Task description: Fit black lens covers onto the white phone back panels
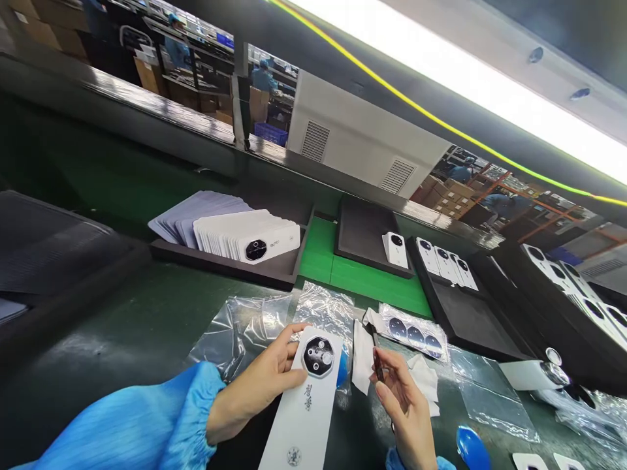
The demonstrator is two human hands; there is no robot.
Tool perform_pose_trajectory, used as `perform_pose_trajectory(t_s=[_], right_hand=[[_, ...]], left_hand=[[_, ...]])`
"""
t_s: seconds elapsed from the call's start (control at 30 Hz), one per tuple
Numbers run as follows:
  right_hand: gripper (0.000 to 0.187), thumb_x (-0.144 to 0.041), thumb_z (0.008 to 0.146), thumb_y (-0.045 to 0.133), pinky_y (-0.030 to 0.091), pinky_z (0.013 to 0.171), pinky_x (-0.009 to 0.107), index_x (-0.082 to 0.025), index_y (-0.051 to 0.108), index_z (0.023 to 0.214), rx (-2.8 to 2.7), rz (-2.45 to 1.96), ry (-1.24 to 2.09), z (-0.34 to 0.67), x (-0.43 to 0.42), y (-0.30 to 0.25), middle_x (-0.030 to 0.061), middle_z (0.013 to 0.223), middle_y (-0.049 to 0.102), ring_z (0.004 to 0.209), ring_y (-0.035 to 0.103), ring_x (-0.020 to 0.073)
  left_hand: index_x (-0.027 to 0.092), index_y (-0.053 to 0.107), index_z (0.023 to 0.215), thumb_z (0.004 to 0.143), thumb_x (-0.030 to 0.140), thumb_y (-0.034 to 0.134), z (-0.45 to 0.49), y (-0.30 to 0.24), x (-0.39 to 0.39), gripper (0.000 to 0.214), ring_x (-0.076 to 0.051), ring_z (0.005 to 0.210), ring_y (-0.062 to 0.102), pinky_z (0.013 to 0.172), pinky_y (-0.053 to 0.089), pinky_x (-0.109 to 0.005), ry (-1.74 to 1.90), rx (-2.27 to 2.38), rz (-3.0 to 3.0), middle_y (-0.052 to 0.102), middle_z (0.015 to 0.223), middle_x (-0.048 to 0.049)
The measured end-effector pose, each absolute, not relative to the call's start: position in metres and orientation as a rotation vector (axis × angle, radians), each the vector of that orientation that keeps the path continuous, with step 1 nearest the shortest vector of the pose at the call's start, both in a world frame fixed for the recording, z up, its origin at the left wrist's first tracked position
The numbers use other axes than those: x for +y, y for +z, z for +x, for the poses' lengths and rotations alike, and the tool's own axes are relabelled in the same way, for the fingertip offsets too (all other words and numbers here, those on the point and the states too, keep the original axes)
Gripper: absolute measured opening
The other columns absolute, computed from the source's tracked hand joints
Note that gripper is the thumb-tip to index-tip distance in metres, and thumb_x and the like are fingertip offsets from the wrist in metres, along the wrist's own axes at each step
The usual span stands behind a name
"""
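Observation:
My left hand is closed on the upper left edge of a white panel. Near its top end the panel carries a black octagonal window with round holes; dark lettering and a round emblem lie below. In my right hand, thumb and fingers pinch a slim dark pen-like tool, its tip pointing up and away. The tool is apart from the panel. Behind it lies a white cloth, and a clear strip with round black pieces is just beyond.
Clear plastic bags lie left of the panel. A black tray holds a fanned stack of white panels. More panels lie in a second tray and a third tray. A blue bulb-shaped item and a white bottle stand right.

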State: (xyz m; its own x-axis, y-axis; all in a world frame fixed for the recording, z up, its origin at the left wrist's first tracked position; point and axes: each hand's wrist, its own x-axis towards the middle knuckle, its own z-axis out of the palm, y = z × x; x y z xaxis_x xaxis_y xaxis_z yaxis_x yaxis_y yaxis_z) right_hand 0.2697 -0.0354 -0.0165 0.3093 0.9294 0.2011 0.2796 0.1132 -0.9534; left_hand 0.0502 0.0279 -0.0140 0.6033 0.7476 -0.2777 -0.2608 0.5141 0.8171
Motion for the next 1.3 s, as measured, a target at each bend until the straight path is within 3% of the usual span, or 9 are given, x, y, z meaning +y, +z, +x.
perform_pose_trajectory(t_s=[0.17,0.43,0.73,1.3], right_hand=[[0.041,-0.052,0.077,0.065,0.051,0.088,0.035,-0.026,0.067,0.108,-1.162,-1.414,0.711,0.271,-0.035,-0.02,0.0095,0.115,0.055,0.103,0.057,0.0253],[0.038,-0.053,0.081,0.061,0.051,0.086,0.032,-0.03,0.066,0.111,-1.202,-1.465,0.697,0.269,-0.036,-0.017,0.0071,0.116,0.054,0.098,0.059,0.0219],[0.039,-0.054,0.081,0.061,0.053,0.08,0.029,-0.03,0.065,0.112,-1.221,-1.507,0.648,0.271,-0.035,-0.021,0.0065,0.113,0.056,0.088,0.06,0.0191],[0.043,-0.052,0.083,0.058,0.051,0.084,0.031,-0.027,0.061,0.118,-1.313,-1.561,0.559,0.274,-0.034,-0.03,0.0075,0.115,0.053,0.092,0.056,0.0201]], left_hand=[[0.025,0.032,0.129,0.071,0.022,0.069,0.053,-0.009,0.037,0.069,-0.021,0.089,0.065,0.078,0.049,-0.033,0.647,0.682,0.809,0.061,0.119,-0.008],[0.024,0.034,0.131,0.069,0.02,0.069,0.056,-0.012,0.045,0.072,-0.025,0.096,0.065,0.081,0.048,-0.035,0.653,0.688,0.783,0.064,0.116,-0.0085],[0.025,0.036,0.128,0.07,0.021,0.07,0.054,-0.011,0.045,0.068,-0.023,0.088,0.066,0.078,0.049,-0.034,0.63,0.699,0.764,0.062,0.118,-0.0087],[0.025,0.034,0.133,0.072,0.021,0.07,0.054,-0.015,0.045,0.071,-0.022,0.091,0.066,0.077,0.05,-0.032,0.629,0.681,0.791,0.06,0.124,-0.0097]])
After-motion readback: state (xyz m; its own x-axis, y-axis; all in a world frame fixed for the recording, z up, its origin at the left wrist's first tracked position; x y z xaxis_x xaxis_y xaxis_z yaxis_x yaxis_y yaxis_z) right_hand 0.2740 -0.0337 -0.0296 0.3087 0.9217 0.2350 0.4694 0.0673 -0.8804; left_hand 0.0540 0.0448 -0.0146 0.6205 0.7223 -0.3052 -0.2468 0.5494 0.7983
